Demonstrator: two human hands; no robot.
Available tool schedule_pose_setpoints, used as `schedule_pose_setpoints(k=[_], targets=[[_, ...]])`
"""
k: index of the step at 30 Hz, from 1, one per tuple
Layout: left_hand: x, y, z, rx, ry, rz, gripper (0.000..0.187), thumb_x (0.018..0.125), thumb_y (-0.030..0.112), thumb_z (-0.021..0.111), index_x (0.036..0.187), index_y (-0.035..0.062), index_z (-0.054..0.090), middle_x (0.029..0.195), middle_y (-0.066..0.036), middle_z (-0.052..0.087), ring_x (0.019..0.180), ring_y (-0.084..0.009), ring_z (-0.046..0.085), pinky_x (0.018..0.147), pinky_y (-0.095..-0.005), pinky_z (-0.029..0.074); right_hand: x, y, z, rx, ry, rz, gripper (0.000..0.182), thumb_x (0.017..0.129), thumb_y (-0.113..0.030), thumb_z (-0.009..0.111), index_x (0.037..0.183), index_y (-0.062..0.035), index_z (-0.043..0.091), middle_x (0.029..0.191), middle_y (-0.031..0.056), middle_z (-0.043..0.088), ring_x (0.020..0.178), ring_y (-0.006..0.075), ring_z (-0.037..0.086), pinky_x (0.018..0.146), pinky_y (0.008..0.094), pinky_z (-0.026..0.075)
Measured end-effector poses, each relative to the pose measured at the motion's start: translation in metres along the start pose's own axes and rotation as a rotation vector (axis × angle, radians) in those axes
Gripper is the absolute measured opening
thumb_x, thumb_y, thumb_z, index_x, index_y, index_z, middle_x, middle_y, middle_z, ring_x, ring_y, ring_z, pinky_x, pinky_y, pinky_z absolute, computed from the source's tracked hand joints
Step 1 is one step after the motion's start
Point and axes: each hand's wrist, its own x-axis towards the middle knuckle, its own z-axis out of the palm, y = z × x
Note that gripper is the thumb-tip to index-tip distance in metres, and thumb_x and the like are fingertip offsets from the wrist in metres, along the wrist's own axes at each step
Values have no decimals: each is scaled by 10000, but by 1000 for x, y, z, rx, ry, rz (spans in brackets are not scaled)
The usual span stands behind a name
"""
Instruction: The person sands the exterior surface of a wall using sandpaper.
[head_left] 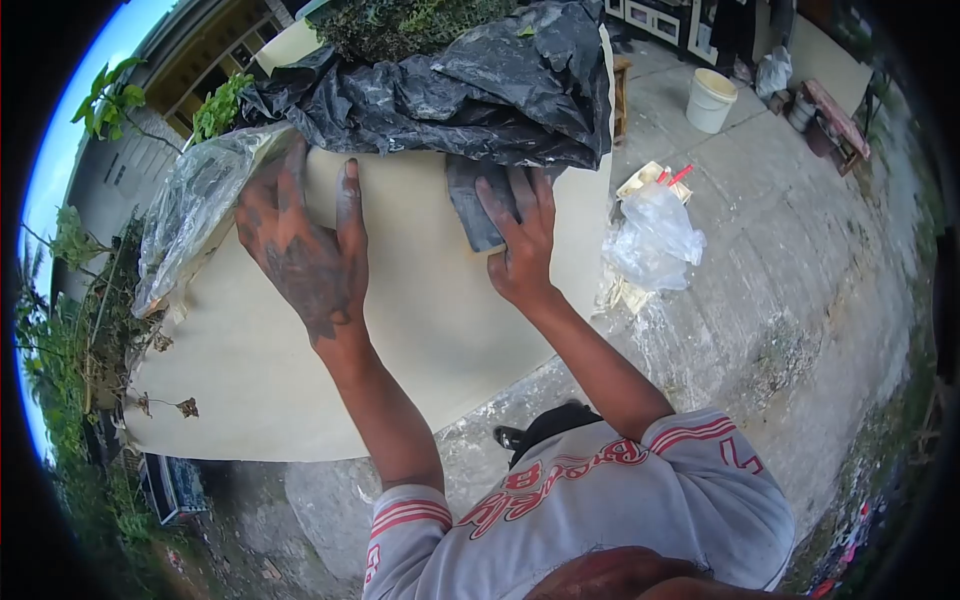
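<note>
My left hand (312, 240), smudged with dark grey, lies spread on a large cream panel (440, 330), its fingertips near the edge of crumpled black plastic (440, 95). Under the fingers of my right hand (522, 225) is a flat dark grey piece (478, 220), pressed on the panel. The upper end of this piece reaches the black plastic's lower edge. Clear plastic (190, 215) hangs along the panel's left side, beside my left hand.
Green plants (75, 400) line the left side, and more foliage (400, 25) stands behind the black plastic. On the concrete at the right are a white bucket (711, 100), a clear plastic bag (655, 238) and a wooden bench (838, 120).
</note>
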Motion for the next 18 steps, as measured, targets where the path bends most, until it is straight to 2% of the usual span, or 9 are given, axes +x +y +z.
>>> schedule_pose_setpoints(k=[4,6,7,9,12,14,16,17,18], targets=[[1,0,3,-1,27,-34,477,833,376,840,1199,87,737,1150,-158,652,1166,-381,583,1032,-500,440,-37,21,-10,-80,-152,-20,783,635,74,537,1396,-86,628,1579,258,396,1498,523,261,1204,648,200],[1,-3,6,2,37,-31,480,821,391,849,1184,95,746,1147,-155,654,1158,-379,588,1024,-499,445,-26,42,-17,-80,75,140,758,643,72,531,1383,-66,627,1587,266,386,1501,521,254,1203,651,194],[0,-5,7,-6,62,-14,482,808,406,858,1168,103,755,1144,-153,656,1151,-377,592,1015,-497,449,-16,51,-19,-79,53,150,758,643,72,531,1383,-66,627,1587,266,386,1501,521,254,1204,651,194],[-1,-8,9,-4,69,6,485,801,415,863,1166,114,757,1138,-148,659,1141,-373,597,1008,-496,453,10,64,-20,-76,166,122,729,657,71,520,1368,-49,624,1580,273,387,1501,528,243,1201,656,189],[-1,-16,16,-11,110,41,464,792,464,846,1111,135,773,1111,-139,659,1134,-360,590,988,-499,449,23,48,-7,-12,113,67,716,652,80,527,1352,-35,622,1575,280,387,1506,525,234,1197,662,189],[-1,-17,16,-33,100,36,466,792,466,847,1116,138,774,1115,-133,661,1136,-349,592,983,-493,452,4,22,-1,-36,105,36,762,631,89,552,1372,-75,629,1575,260,395,1511,513,239,1196,665,193],[-1,-16,15,-32,98,34,466,793,466,847,1116,138,775,1112,-128,661,1134,-346,592,982,-490,453,-27,15,4,-97,-94,-75,821,613,95,575,1401,-129,629,1585,236,398,1513,500,250,1197,663,193],[-1,-16,15,-39,100,30,465,795,467,847,1116,138,776,1110,-124,661,1133,-344,593,981,-487,453,-38,13,5,-109,-114,-48,850,621,91,571,1428,-170,618,1593,217,401,1509,497,263,1201,655,190],[-1,-17,15,-37,97,33,465,795,467,847,1116,138,776,1110,-124,661,1133,-344,593,981,-487,453,-42,19,4,-107,-113,-44,850,621,91,571,1428,-170,618,1593,217,401,1509,497,263,1201,655,190]])
